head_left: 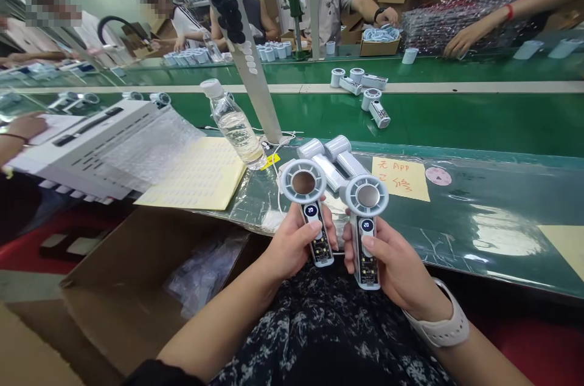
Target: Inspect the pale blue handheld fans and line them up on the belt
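My left hand (pixel 294 237) is closed around the handle of a handheld fan (pixel 323 247), its thumb on the white button piece. A second handheld fan (pixel 367 267) is gripped in my right hand (pixel 395 255), the thumb likewise on its button. Both fans stand upright side by side, apart, with round grilles up and small displays lit with "20". Dark circuit boards show in their handles. Just behind them, two more fans (pixel 326 170) (pixel 351 162) lie on the bench with their backs up.
A water bottle (pixel 237 130) stands left of a metal post (pixel 253 82), near yellow paper sheets (pixel 196 176). A handwritten note (pixel 401 178) lies at right. Several fans (pixel 376 107) rest on the green conveyor (pixel 283 112). Below left is an open carton (pixel 123 276). Co-workers sit across.
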`<move>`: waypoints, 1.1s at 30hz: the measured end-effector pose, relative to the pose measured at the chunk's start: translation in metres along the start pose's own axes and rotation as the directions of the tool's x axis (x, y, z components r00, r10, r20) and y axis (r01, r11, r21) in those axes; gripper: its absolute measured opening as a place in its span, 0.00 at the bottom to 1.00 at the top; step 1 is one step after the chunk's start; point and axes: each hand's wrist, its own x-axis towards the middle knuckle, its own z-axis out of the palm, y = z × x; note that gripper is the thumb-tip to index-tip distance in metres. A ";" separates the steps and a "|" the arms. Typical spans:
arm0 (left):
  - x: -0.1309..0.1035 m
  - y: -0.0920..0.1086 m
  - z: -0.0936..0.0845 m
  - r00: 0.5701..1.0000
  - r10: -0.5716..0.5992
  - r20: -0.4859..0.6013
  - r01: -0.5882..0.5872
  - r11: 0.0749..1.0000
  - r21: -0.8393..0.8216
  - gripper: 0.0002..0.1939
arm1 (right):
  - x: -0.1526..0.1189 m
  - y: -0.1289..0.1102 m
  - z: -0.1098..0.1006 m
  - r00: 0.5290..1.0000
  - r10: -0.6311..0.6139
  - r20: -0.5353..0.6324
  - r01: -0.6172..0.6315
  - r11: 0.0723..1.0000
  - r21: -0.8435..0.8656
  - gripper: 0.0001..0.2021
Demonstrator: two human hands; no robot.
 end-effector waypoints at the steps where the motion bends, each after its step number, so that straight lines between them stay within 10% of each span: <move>1: -0.001 0.000 -0.001 1.000 0.006 0.014 -0.006 1.000 0.022 0.21 | 0.000 0.000 0.000 1.000 -0.011 -0.007 0.011 1.000 0.000 0.11; 23: 0.000 0.005 -0.002 0.999 0.035 0.035 -0.041 0.986 0.162 0.17 | 0.001 -0.003 0.002 0.996 -0.053 -0.073 0.047 0.996 -0.077 0.13; 33: -0.004 0.007 0.001 0.992 -0.100 -0.079 0.115 0.970 0.214 0.24 | 0.001 -0.004 0.001 0.992 -0.011 -0.123 0.022 0.995 0.094 0.20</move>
